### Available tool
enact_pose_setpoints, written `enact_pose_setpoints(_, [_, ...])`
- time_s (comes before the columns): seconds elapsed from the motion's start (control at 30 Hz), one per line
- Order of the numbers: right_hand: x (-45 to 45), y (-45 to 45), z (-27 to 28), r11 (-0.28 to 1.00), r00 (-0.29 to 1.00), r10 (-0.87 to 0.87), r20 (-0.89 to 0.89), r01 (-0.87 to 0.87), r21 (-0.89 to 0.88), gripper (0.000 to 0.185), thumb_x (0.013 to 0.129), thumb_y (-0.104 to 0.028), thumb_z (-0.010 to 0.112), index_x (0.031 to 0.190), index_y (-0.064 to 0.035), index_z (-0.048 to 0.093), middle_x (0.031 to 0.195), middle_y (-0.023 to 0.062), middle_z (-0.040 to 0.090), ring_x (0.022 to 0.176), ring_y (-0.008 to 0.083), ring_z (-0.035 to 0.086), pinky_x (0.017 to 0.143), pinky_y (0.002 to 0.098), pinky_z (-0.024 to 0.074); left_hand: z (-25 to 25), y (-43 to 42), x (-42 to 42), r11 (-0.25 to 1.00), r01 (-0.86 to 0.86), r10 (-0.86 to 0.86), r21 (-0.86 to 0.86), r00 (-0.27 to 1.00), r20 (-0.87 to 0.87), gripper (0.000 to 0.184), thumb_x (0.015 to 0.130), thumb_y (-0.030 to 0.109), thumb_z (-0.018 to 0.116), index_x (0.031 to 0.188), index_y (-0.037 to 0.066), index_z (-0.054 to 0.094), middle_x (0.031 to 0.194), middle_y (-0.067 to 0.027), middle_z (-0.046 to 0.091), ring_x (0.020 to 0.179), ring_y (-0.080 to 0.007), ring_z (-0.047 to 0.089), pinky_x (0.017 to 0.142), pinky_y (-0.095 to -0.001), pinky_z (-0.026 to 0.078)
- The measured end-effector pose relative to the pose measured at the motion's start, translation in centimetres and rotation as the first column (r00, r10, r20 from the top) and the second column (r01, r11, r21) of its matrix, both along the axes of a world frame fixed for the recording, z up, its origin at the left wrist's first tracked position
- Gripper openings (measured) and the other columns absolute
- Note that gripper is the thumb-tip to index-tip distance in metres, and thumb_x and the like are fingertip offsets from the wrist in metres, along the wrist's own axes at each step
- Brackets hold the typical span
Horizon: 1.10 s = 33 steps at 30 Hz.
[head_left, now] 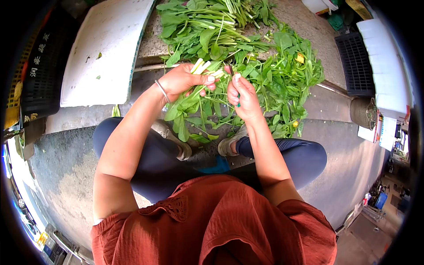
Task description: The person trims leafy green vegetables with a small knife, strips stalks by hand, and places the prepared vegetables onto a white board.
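My left hand (185, 80), with a bangle at its wrist, is closed around a small bunch of leafy greens (187, 104). Their pale cut stems stick up past the thumb, and the leaves hang below the palm. Close beside it on the right, my right hand (244, 95) grips a small knife (230, 69). Its short dark blade points up toward the stem ends, and a bit of green handle shows under the fingers. Behind both hands lies a heap of loose greens (282, 75), with more stalks (216, 31) stacked at the top.
A white foam board (104, 53) lies at the left, beside a black crate (44, 75). At the right are another black crate (355, 64) and a white foam box (386, 66). A stone ledge (304, 35) carries part of the greens, near my shoes (227, 145).
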State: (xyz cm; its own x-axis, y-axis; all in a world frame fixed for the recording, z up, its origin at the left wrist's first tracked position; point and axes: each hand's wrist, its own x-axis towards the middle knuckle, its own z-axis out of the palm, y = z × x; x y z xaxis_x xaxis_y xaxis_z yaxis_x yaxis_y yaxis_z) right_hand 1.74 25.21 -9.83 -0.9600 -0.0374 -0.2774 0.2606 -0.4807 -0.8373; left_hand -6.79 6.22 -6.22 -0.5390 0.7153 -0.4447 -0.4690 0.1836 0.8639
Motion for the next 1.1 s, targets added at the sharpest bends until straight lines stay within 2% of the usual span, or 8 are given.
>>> enact_pose_setpoints(0.1, [-0.3,0.4,-0.9,0.998,0.984,-0.014,0.178,0.001,0.07,0.038,0.087,-0.027,0.054,0.117,-0.0039,0.047,0.058,-0.0054,0.038,0.043,0.0023,0.03,0.039,0.0165,0.022,0.9,0.2,0.5,0.997,-0.065,0.064,-0.041,0.998,-0.013,0.025,0.076,0.025,0.067,0.095,0.009,0.061,0.077,0.0004,0.064,0.056,-0.0044,0.056,0.038,-0.0165,0.03])
enact_pose_setpoints(0.5, [-1.7,-3.0,2.0,0.961,0.972,-0.226,-0.06,0.232,0.152,0.073,0.075,-0.015,0.069,0.132,0.0006,0.026,0.077,0.0055,0.058,0.046,0.0059,0.045,0.036,0.0186,0.0316,0.5,0.7,0.7,0.989,-0.14,0.128,-0.055,0.976,-0.178,0.028,0.071,0.023,0.072,0.091,0.01,0.057,0.072,0.0025,0.062,0.053,-0.0022,0.053,0.036,-0.015,0.029])
enact_pose_setpoints(0.7, [-1.5,-2.8,1.2,0.981,0.991,-0.131,0.009,0.128,0.146,0.021,0.077,-0.014,0.066,0.092,-0.0002,0.059,0.072,0.0023,0.058,0.051,0.0056,0.051,0.039,0.0153,0.0308,0.4,0.5,0.8,0.986,-0.141,0.12,-0.084,0.968,-0.222,0.027,0.073,0.027,0.071,0.09,0.011,0.058,0.07,0.0041,0.06,0.053,-0.0017,0.05,0.037,-0.0156,0.03])
enact_pose_setpoints(0.87, [-1.4,-0.5,-0.1,0.971,0.991,-0.13,-0.029,0.133,0.197,0.017,0.079,-0.014,0.064,0.09,-0.0008,0.06,0.072,0.0015,0.058,0.056,0.0061,0.053,0.041,0.0156,0.0314,0.2,-0.7,-0.6,0.958,-0.27,0.238,-0.098,0.938,-0.251,0.03,0.073,0.029,0.071,0.088,0.006,0.06,0.073,-0.0008,0.062,0.061,-0.0043,0.056,0.04,-0.0191,0.035])
enact_pose_setpoints(0.9, [-1.3,0.4,-0.3,0.963,0.989,-0.149,0.0,0.145,0.228,0.018,0.08,-0.013,0.063,0.093,-0.0005,0.059,0.072,0.001,0.058,0.059,0.0068,0.054,0.042,0.0163,0.032,0.7,-1.1,-0.9,0.935,-0.285,0.207,-0.211,0.922,-0.326,0.032,0.072,0.031,0.07,0.086,0.004,0.06,0.073,-0.0058,0.063,0.063,-0.0122,0.059,0.047,-0.0258,0.043])
enact_pose_setpoints(0.97, [-1.2,2.5,-1.5,0.919,0.983,-0.173,0.064,0.138,0.369,0.017,0.08,-0.013,0.063,0.091,-0.0005,0.06,0.072,0.0016,0.059,0.059,0.0071,0.054,0.044,0.0176,0.0353,0.0,-2.0,-1.6,0.812,-0.4,-0.11,-0.426,0.611,-0.784,0.033,0.071,0.03,0.069,0.085,0.003,0.058,0.075,-0.0135,0.063,0.067,-0.0251,0.061,0.059,-0.034,0.048])
enact_pose_setpoints(1.03, [-1.1,3.7,-3.4,0.593,0.976,-0.209,0.059,0.079,0.801,0.016,0.079,-0.012,0.063,0.088,-0.0002,0.061,0.073,0.0023,0.06,0.058,0.0076,0.055,0.048,0.0198,0.0391,0.1,-1.9,-0.9,0.75,-0.391,-0.217,-0.534,0.618,-0.756,0.034,0.07,0.029,0.069,0.087,0.003,0.058,0.078,-0.0185,0.061,0.073,-0.0336,0.059,0.068,-0.0387,0.047])
enact_pose_setpoints(1.1, [-1.0,3.3,-3.2,0.562,0.975,-0.209,0.079,0.054,0.825,0.015,0.078,-0.012,0.064,0.086,-0.0001,0.062,0.074,0.0022,0.061,0.057,0.0081,0.055,0.05,0.0212,0.041,-1.4,-1.7,-0.5,0.694,-0.394,-0.401,-0.603,0.483,-0.778,0.032,0.07,0.028,0.068,0.087,0.003,0.057,0.079,-0.0183,0.061,0.075,-0.0337,0.059,0.067,-0.0399,0.047])
